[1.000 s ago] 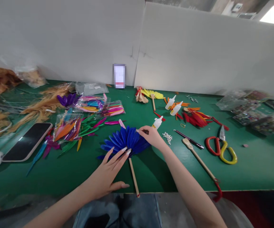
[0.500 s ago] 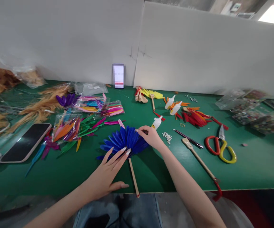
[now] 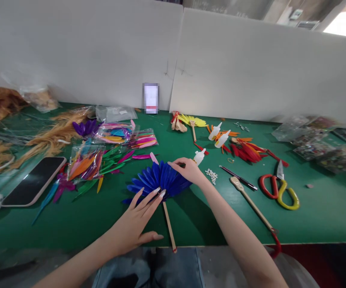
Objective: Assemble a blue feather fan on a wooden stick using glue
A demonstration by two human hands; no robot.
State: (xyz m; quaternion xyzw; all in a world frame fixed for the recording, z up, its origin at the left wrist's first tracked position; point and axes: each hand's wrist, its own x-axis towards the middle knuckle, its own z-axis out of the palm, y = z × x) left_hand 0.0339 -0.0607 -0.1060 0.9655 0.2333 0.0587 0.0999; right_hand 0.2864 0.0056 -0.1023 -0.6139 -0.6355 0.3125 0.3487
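A fan of blue feathers [image 3: 150,178] on a slim wooden handle [image 3: 168,226] lies before me at the table's front edge. My left hand [image 3: 138,220] rests on the lower middle of the feathers, fingers stretched out and thumb apart. At the fan's upper right, my right hand [image 3: 188,170] is closed in a pinch on the tip of a blue feather. Just behind that hand stands a small white glue bottle [image 3: 199,156], partly hidden by it. White beads [image 3: 211,176] lie in a small heap to its right.
On the left are a phone [image 3: 35,182], loose coloured feathers and bagged feathers [image 3: 85,162]. Scissors [image 3: 279,186], a pen [image 3: 238,177] and a bare wooden fan stick [image 3: 252,204] lie to the right. A yellow feather fan [image 3: 192,120] and red feathers [image 3: 248,151] sit farther back.
My right hand has shifted slightly left along the top of the blue feathers. My left hand stays in place on the fan. The camera view has tilted up a little.
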